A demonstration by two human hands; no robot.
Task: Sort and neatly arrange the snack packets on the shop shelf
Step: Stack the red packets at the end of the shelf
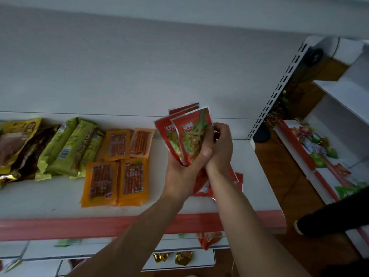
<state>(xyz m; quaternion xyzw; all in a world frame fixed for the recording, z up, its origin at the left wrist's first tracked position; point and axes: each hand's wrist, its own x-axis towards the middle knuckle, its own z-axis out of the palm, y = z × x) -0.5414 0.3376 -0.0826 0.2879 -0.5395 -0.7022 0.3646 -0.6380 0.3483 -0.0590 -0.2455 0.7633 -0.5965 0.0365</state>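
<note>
Both hands hold a fanned bunch of red snack packets (189,134) above the right end of the white shelf (60,198). My left hand (183,172) grips the bunch from below, thumb across the front packet. My right hand (221,146) pinches the right edge of the same bunch. More red packets (236,180) lie flat on the shelf under my wrists. Orange stick-snack packets (117,164) lie in two rows to the left. Green packets (69,146) and yellow-brown packets (18,144) lie further left.
A red price strip (79,226) runs along the shelf's front edge. Lower shelves hold a red packet (209,238) and gold packets (173,257). A perforated upright (279,86) ends the shelf on the right. Another shelf unit with mixed packets (315,144) stands far right, a person's dark leg (335,214) beside it.
</note>
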